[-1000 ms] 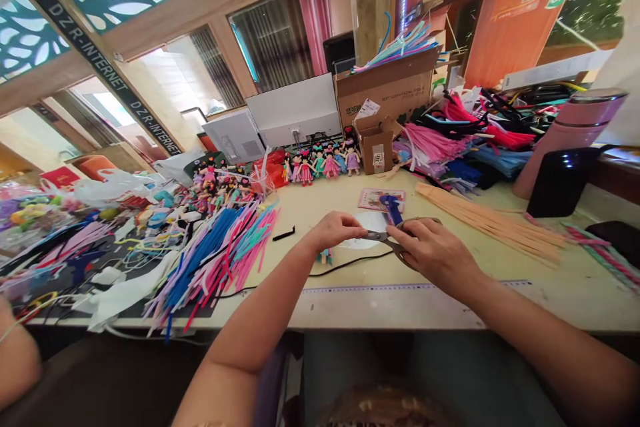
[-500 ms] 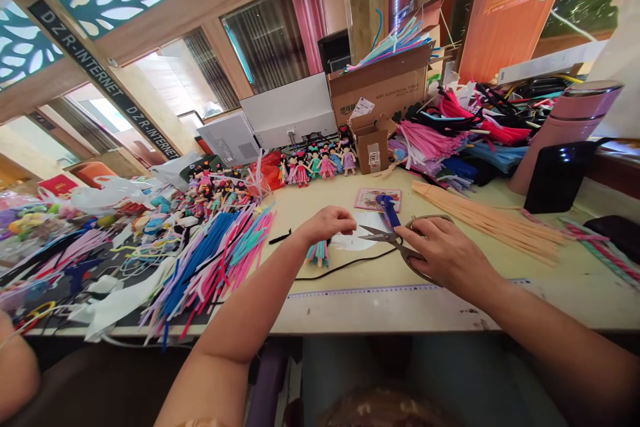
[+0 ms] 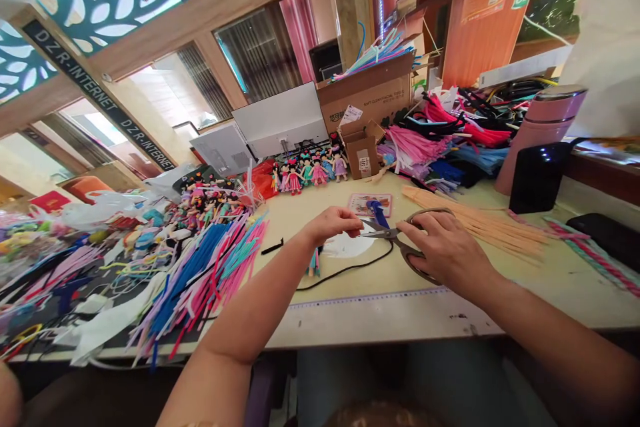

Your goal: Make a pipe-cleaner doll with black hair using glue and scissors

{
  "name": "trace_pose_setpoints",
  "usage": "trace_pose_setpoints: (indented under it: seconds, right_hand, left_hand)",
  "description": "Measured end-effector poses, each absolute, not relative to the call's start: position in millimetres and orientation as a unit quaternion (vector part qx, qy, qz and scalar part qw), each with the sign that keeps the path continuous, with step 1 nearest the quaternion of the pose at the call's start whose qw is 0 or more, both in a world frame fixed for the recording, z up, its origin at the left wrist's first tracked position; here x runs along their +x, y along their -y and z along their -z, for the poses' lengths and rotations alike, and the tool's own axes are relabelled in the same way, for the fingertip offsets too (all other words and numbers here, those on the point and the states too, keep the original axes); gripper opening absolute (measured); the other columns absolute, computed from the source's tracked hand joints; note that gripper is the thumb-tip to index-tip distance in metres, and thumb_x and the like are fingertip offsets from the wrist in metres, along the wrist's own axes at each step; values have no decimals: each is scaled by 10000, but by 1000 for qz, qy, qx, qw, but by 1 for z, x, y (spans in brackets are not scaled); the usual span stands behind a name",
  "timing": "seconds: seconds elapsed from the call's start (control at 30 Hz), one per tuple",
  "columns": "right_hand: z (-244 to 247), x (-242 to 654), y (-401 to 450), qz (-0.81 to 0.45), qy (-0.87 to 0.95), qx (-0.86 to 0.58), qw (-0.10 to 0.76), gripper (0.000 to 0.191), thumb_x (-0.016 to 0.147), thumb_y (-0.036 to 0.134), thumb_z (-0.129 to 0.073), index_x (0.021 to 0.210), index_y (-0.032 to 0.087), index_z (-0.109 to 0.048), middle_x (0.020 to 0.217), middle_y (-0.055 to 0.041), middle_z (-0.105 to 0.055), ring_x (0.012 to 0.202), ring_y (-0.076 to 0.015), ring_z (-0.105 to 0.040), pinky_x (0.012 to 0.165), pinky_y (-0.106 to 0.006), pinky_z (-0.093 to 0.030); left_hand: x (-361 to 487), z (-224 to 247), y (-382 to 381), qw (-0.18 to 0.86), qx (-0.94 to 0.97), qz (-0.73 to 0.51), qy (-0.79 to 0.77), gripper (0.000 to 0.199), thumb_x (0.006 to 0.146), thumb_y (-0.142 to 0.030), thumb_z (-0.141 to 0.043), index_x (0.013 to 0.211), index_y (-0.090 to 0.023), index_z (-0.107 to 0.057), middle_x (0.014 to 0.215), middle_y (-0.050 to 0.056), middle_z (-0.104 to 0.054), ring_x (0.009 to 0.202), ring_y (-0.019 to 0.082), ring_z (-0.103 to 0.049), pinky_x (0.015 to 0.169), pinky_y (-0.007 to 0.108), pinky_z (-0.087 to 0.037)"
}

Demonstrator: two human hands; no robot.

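Fingers of my right hand [image 3: 440,243] are wrapped round the handles of a pair of scissors [image 3: 387,232], whose blades stand apart and point left. At the blade tips, my left hand [image 3: 333,223] is closed in a pinch; what it holds, if anything, is too small to make out. Below my left hand a teal and pink bundle [image 3: 314,261] lies partly hidden. A white sheet [image 3: 347,245] is on the table under the blades. Just behind the scissors is a blue glue gun [image 3: 377,213], its dark cord running forward.
Colourful pipe cleaners [image 3: 200,280] cover the left side, with small dolls [image 3: 315,170] at the back. Peach strips [image 3: 475,220], a pink bottle [image 3: 537,137] and a black phone-like slab [image 3: 540,177] stand or lie right. A ruler [image 3: 360,299] runs along the front edge.
The scissors have opened wider, and their blades have come up to my left fingertips. The whole view has shifted slightly.
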State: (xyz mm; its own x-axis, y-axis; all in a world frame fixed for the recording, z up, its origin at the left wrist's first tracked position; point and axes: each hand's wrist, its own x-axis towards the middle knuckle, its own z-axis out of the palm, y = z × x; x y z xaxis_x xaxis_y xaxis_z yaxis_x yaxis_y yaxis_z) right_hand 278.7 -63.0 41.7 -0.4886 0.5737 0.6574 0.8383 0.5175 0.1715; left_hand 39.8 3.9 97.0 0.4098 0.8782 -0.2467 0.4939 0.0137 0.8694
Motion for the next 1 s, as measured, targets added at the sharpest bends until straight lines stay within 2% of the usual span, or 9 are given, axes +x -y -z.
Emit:
trace_pose_setpoints:
  seconds: [0.2,0.47,0.67,0.83,1.0]
  right_hand:
    - [-40,278,62,234,830,-429,269,370,747,216,-625,1112,158,-646,950,-111,-610,913,-268,-503,861,-385,-364]
    - [-38,275,63,196,830,-444,274,370,737,208,-618,1104,169,-644,957,-103,-622,928,-271,-518,862,-384,-381]
    - [-28,290,60,125,823,-473,289,401,723,196,-602,1124,188,-622,997,-94,-628,941,-265,-539,861,-391,-423]
    - [-11,310,49,74,803,-501,314,428,694,185,-590,1119,232,-619,1035,-74,-647,952,-260,-576,821,-383,-469]
    - [26,328,34,57,785,-514,342,443,671,195,-601,1109,248,-638,1058,-62,-667,958,-248,-623,808,-364,-516]
  left_hand:
    - [46,-90,1,549,663,-171,-478,266,652,-381,-718,770,-142,-725,668,36,-682,638,119,-583,657,257,-398]
    - [54,-81,11,548,635,-247,-486,266,603,-381,-747,663,-130,-683,607,38,-662,599,130,-581,685,287,-439]
    - [37,-73,-6,536,594,-297,-522,255,600,-355,-753,663,-127,-659,597,32,-660,542,99,-582,568,231,-388]
    - [29,-104,-62,536,527,-374,-544,252,584,-300,-795,670,-133,-627,574,5,-626,462,63,-527,466,192,-331]
    - [44,-154,-154,435,546,-445,-561,210,651,-265,-773,695,-138,-610,619,23,-642,476,69,-544,486,196,-379]
